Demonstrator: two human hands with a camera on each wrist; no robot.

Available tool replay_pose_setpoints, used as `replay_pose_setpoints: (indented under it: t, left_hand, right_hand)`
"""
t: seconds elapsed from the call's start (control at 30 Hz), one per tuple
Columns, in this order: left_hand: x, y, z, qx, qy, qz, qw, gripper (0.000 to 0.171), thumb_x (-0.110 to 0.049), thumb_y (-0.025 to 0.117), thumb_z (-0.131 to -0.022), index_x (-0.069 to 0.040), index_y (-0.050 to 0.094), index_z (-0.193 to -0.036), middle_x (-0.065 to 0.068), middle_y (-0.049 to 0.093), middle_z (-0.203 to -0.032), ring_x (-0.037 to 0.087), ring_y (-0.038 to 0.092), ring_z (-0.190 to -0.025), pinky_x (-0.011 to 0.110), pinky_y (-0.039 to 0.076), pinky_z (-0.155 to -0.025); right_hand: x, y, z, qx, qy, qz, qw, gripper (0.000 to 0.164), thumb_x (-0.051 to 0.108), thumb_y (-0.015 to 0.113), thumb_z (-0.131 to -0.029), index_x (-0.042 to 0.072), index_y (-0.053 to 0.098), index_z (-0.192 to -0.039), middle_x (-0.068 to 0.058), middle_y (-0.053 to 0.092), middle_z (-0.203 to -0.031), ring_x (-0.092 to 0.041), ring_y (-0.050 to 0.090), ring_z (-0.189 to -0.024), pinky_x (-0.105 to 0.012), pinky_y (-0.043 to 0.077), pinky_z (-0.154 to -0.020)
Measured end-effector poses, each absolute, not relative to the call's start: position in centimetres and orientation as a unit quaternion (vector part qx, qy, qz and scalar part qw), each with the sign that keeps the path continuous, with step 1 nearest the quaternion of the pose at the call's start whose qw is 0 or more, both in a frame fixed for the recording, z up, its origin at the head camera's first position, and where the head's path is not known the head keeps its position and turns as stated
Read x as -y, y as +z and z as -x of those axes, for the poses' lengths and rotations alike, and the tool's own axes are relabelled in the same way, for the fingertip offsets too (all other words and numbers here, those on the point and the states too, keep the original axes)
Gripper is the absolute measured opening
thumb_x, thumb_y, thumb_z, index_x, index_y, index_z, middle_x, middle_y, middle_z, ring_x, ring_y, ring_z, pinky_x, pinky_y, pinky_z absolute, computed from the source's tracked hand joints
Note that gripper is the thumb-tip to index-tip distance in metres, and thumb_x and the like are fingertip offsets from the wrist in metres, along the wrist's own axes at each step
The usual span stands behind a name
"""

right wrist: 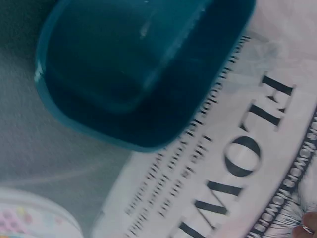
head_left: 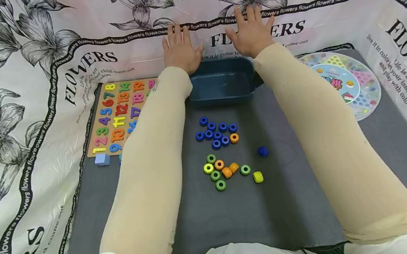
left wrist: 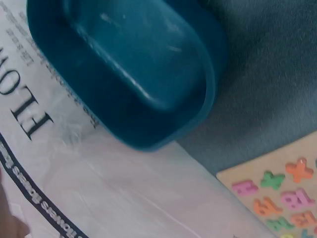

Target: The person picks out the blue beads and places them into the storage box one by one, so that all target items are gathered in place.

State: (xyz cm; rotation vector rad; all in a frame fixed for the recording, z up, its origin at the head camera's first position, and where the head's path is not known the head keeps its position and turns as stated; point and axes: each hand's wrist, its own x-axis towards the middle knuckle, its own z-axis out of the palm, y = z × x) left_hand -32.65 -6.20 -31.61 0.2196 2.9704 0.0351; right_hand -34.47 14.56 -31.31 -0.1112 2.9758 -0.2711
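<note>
Both hands are stretched forward over the far edge of the table with their fingers spread and nothing held. My left hand [head_left: 181, 55] is near the far left corner of a dark teal tub [head_left: 223, 98]. Near its far right corner is my right hand [head_left: 252, 37]. Each wrist view looks down into the tub, whose floor is bare, and shows only a sliver of hand at the edge. In front of the tub lie several blue beads [head_left: 226, 144] with an orange one beside them. Closer in are green, yellow and orange beads [head_left: 226, 172], some tipped on their sides.
A number puzzle board [head_left: 90, 135] lies on the left, partly hidden by my left arm, with a light blue block [head_left: 102, 159] at its near edge. A round patterned disc [head_left: 369, 79] sits on the right. A lone blue bead [head_left: 262, 152] lies right of the others.
</note>
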Motion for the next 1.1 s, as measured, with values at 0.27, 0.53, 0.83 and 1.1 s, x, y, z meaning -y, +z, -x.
replay_pose_setpoints:
  t: [0.27, 0.53, 0.83, 1.1]
  left_hand:
    - [8.0, -30.8, 31.6, -0.975, -0.048, -0.193, 0.102, 0.074, -0.050, 0.026, -0.098, -0.010, -0.008, -0.149, 0.013, -0.018, -0.155, 0.031, -0.014, -0.144, 0.046, 0.001, -0.117]
    - [9.7, -34.7, 27.3, -0.926, -0.042, -0.367, 0.082, 0.053, -0.031, 0.050, -0.093, -0.004, 0.042, -0.138, 0.018, 0.036, -0.144, 0.033, 0.039, -0.130, 0.045, 0.034, -0.108]
    - [11.3, -42.0, 19.7, -0.911, 0.013, -0.372, 0.176, 0.063, -0.032, 0.065, -0.087, -0.007, 0.041, -0.140, 0.015, 0.039, -0.141, 0.030, 0.042, -0.126, 0.042, 0.038, -0.105]
    - [11.8, -44.6, 17.6, -0.934, 0.087, -0.305, 0.167, 0.064, -0.034, 0.063, -0.088, -0.005, 0.040, -0.140, 0.016, 0.047, -0.133, 0.029, 0.049, -0.119, 0.041, 0.040, -0.103]
  right_hand:
    - [-14.5, -33.3, 34.8, -0.989, -0.087, 0.085, 0.080, 0.069, 0.058, 0.012, -0.095, 0.024, -0.016, -0.148, -0.014, -0.019, -0.155, -0.034, -0.015, -0.143, -0.068, -0.004, -0.107]
    - [-15.4, -34.9, 30.3, -0.981, -0.067, 0.142, 0.114, 0.084, 0.063, 0.029, -0.091, 0.015, -0.008, -0.150, -0.024, -0.005, -0.155, -0.043, -0.002, -0.142, -0.066, 0.008, -0.108]
    - [-17.7, -40.1, 27.8, -0.958, -0.148, 0.056, 0.237, 0.094, 0.056, 0.038, -0.092, 0.002, -0.018, -0.145, -0.035, 0.021, -0.146, -0.049, 0.033, -0.129, -0.055, 0.028, -0.107]
    - [-18.4, -41.8, 27.2, -0.960, -0.189, 0.049, 0.199, 0.088, 0.043, 0.045, -0.094, -0.010, -0.004, -0.144, -0.034, 0.018, -0.148, -0.048, 0.027, -0.133, -0.053, 0.025, -0.109]
